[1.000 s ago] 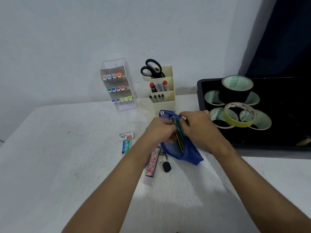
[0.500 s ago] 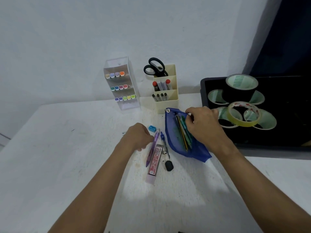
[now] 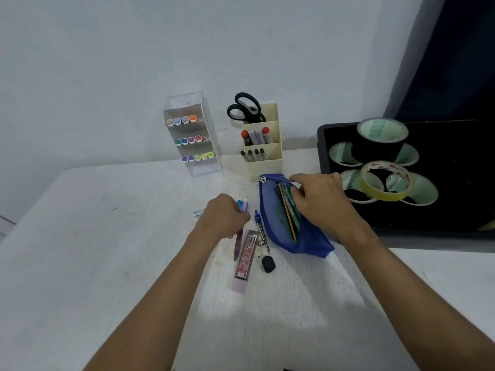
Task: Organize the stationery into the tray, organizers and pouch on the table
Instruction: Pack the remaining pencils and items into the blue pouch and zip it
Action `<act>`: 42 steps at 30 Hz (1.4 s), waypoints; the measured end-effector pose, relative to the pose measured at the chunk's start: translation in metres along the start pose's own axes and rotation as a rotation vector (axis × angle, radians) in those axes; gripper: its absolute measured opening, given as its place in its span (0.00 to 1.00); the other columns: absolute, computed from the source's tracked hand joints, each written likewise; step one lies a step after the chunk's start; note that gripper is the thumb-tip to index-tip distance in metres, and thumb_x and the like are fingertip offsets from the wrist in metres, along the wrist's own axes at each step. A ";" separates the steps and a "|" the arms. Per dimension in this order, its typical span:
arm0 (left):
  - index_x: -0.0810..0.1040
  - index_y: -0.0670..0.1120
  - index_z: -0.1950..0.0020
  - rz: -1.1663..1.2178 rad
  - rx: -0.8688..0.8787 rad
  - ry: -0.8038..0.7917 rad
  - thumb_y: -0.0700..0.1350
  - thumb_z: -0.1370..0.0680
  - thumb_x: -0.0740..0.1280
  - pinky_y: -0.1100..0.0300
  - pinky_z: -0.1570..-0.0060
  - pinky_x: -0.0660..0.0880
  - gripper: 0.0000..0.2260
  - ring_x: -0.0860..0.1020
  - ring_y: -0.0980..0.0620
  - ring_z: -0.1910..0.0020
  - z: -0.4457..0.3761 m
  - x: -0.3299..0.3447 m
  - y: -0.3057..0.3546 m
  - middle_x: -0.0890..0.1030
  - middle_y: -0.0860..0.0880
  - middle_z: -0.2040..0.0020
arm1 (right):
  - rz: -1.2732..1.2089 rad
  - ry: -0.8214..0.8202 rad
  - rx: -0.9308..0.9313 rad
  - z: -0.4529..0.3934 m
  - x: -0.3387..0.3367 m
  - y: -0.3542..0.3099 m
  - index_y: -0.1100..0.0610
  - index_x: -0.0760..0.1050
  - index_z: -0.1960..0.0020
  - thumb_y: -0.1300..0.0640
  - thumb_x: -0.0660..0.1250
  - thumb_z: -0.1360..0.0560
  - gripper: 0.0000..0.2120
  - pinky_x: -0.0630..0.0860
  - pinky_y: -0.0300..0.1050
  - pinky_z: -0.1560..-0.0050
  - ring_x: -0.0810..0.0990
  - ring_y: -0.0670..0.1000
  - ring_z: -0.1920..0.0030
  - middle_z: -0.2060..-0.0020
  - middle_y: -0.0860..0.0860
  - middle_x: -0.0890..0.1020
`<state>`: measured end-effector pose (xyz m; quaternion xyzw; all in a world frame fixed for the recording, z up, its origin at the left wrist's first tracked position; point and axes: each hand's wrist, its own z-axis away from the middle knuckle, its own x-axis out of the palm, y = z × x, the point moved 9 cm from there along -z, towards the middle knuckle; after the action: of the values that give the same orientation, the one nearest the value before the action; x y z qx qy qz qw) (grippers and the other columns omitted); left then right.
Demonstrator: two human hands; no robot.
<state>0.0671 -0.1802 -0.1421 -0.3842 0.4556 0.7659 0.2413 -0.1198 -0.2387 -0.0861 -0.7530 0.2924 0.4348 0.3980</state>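
Soft, even, dimmish light; faint arm shadows on the table (image 3: 80, 250); wide-angle bending at edges, slight overall softness

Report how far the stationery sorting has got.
Done: tape rolls in the black tray, markers and scissors in organizers. In hand: right hand holds the blue pouch open; left hand takes the purple pen. Left: lead case, compass.

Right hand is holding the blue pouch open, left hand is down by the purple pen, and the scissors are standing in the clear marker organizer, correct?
Not quite: the head view shows the scissors standing in the cream organizer, not the clear marker organizer. The rest holds: right hand at the open blue pouch, left hand on the purple pen.
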 end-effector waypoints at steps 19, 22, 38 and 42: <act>0.81 0.32 0.55 0.596 0.037 -0.094 0.36 0.25 0.65 0.51 0.58 0.82 0.08 0.80 0.46 0.67 0.000 0.028 0.072 0.79 0.41 0.66 | 0.028 -0.030 -0.025 -0.001 -0.001 -0.004 0.52 0.78 0.50 0.53 0.56 0.22 0.12 0.62 0.49 0.49 0.77 0.55 0.54 0.59 0.51 0.83; 0.81 0.39 0.54 0.512 0.059 -0.077 0.34 0.26 0.64 0.55 0.63 0.82 0.06 0.80 0.48 0.67 0.008 0.019 0.059 0.80 0.41 0.63 | 0.031 -0.033 -0.027 -0.002 0.000 -0.003 0.52 0.77 0.53 0.53 0.55 0.22 0.12 0.61 0.50 0.50 0.77 0.56 0.57 0.62 0.51 0.82; 0.81 0.42 0.52 -0.038 -0.071 -0.217 0.55 0.30 0.74 0.52 0.58 0.81 0.18 0.83 0.46 0.58 0.037 0.037 -0.030 0.84 0.43 0.57 | 0.050 -0.028 -0.058 0.000 0.000 -0.007 0.52 0.78 0.51 0.54 0.54 0.21 0.13 0.58 0.47 0.52 0.76 0.55 0.58 0.63 0.52 0.81; 0.80 0.43 0.53 -0.102 -0.081 -0.166 0.59 0.31 0.74 0.56 0.59 0.80 0.20 0.80 0.50 0.65 0.038 0.036 -0.028 0.83 0.45 0.58 | 0.058 -0.035 -0.062 0.000 0.001 -0.007 0.52 0.78 0.50 0.54 0.54 0.21 0.13 0.60 0.48 0.50 0.76 0.55 0.58 0.62 0.51 0.81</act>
<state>0.0517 -0.1333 -0.1745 -0.3516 0.3826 0.7997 0.3009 -0.1139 -0.2357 -0.0851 -0.7485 0.2934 0.4681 0.3669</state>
